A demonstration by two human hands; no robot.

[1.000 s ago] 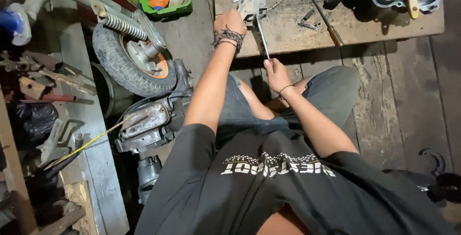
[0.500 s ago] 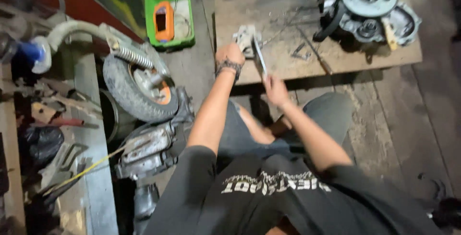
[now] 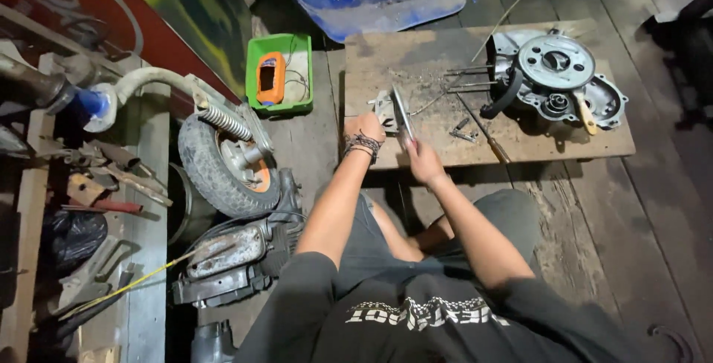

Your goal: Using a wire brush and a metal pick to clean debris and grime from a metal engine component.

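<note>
Rubber: the small wheel [image 3: 223, 166] with its spring and fork lies at far left, beside the green tray [image 3: 280, 73]. Your left hand [image 3: 364, 127] is closed on the small metal part [image 3: 385, 108] at the wooden board's [image 3: 416, 55] near-left corner. Your right hand [image 3: 422, 161] grips the long flat tool [image 3: 402, 113] laid against that part. Loose bolts, then the engine casing [image 3: 557, 73], occupy the right. Since earlier, the view has pulled back; both hands hold position. Bare board remains behind the part.
</note>
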